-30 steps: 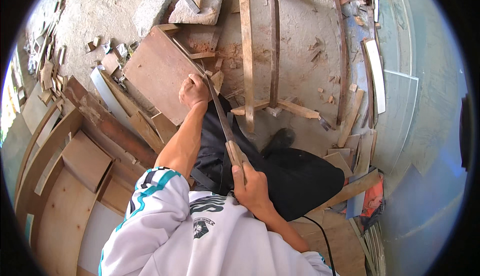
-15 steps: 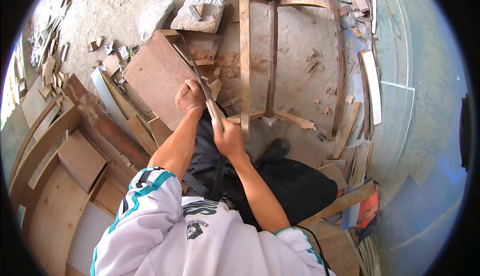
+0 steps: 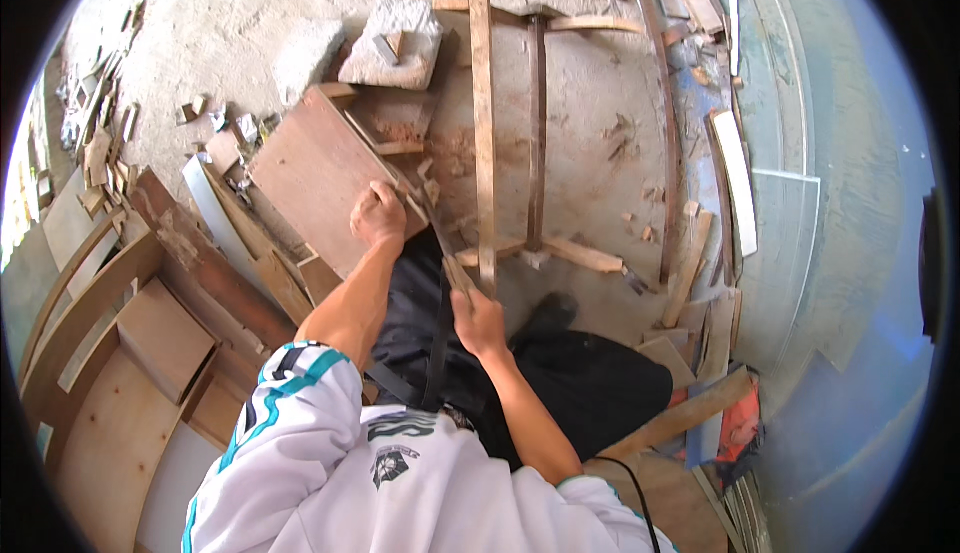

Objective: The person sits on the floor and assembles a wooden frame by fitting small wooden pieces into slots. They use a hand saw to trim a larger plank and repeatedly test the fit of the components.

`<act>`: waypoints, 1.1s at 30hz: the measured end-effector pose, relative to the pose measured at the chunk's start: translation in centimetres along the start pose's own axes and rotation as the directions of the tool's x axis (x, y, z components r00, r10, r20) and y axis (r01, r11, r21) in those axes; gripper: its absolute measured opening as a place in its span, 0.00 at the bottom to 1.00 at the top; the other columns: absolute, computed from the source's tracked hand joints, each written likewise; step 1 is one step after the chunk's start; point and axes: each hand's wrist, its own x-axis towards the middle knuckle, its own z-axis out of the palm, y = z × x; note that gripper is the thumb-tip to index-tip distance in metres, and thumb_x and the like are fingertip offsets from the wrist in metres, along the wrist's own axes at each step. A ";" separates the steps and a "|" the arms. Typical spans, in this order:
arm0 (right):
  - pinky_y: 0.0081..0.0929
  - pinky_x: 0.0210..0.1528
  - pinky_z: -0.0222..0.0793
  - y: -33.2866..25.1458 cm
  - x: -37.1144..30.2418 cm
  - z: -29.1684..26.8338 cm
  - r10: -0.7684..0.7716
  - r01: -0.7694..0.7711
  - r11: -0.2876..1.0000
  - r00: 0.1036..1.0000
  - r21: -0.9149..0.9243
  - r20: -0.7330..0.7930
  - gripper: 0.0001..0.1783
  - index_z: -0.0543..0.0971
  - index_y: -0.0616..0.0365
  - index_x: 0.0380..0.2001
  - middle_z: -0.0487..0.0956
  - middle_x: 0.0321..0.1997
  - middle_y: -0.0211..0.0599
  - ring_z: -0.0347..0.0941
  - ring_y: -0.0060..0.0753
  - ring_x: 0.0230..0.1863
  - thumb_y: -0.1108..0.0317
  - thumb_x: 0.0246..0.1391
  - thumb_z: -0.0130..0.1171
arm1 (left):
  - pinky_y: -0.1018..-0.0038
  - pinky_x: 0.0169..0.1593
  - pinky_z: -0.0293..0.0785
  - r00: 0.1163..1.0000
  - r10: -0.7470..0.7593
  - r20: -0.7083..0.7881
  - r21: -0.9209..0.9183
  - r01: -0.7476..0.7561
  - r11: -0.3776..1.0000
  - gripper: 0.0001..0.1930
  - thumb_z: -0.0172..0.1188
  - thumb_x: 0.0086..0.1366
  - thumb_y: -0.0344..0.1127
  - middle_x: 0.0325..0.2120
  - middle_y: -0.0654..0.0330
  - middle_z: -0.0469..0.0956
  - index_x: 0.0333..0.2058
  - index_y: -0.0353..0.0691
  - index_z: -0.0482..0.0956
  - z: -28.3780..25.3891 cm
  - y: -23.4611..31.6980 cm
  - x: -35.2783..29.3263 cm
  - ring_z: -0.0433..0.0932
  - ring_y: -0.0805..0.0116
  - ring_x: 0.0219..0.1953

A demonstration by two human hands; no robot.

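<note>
My right hand (image 3: 478, 321) is closed round the wooden handle of a long, narrow, dark-bladed tool (image 3: 441, 234), seen nearly edge-on, so I cannot tell whether it is a saw or a file. Its blade runs up along the near right corner of a brown wooden panel (image 3: 315, 178), which has a side strip like a shallow box. My left hand (image 3: 378, 215) presses on that panel close to the same edge, its fingers curled at the rim. Just what those fingers grip is partly hidden. The panel leans beside my dark-trousered leg.
A pale upright bar (image 3: 482, 113) and a wooden frame (image 3: 537, 123) stand right of my hands. Two rough stone blocks (image 3: 400, 43) lie beyond the panel. Curved wooden furniture parts (image 3: 100, 393) fill the left. Scraps and glass sheets (image 3: 785, 253) line the right.
My right hand has drawn the tool back toward me and slightly right, so its blade reaches less far along the panel. My left hand stays near the panel's edge.
</note>
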 end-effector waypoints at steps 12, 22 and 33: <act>0.34 0.22 0.62 -0.8 2.8 -14.0 -0.362 0.347 0.917 0.931 0.197 0.045 0.19 0.78 0.61 0.29 0.70 0.14 0.37 0.68 0.26 0.17 0.54 0.62 0.57 | 0.54 0.51 0.74 0.999 -0.003 -0.046 0.039 0.005 0.999 0.25 0.44 0.69 0.53 0.37 0.47 0.84 0.36 0.45 0.88 0.0 0.1 -0.1 0.82 0.44 0.44; 0.20 0.23 0.56 -6.5 11.8 -27.2 -0.661 0.675 0.707 0.737 -0.209 0.141 0.29 0.80 0.60 0.39 0.67 0.18 0.20 0.60 0.15 0.20 0.40 0.63 0.55 | 0.54 0.54 0.73 0.993 0.028 -0.116 -0.146 -0.045 0.988 0.36 0.39 0.69 0.67 0.42 0.45 0.84 0.39 0.41 0.87 -0.6 -0.2 1.0 0.81 0.45 0.49; 0.34 0.25 0.64 15.8 2.2 -35.6 -0.442 0.382 0.732 0.896 -0.564 0.033 0.25 0.77 0.60 0.23 0.73 0.15 0.38 0.71 0.35 0.19 0.49 0.65 0.55 | 0.58 0.47 0.76 0.820 0.542 -0.186 -0.023 -0.555 0.832 0.22 0.65 0.55 0.60 0.41 0.58 0.82 0.31 0.46 0.83 0.5 -1.3 -0.8 0.81 0.53 0.45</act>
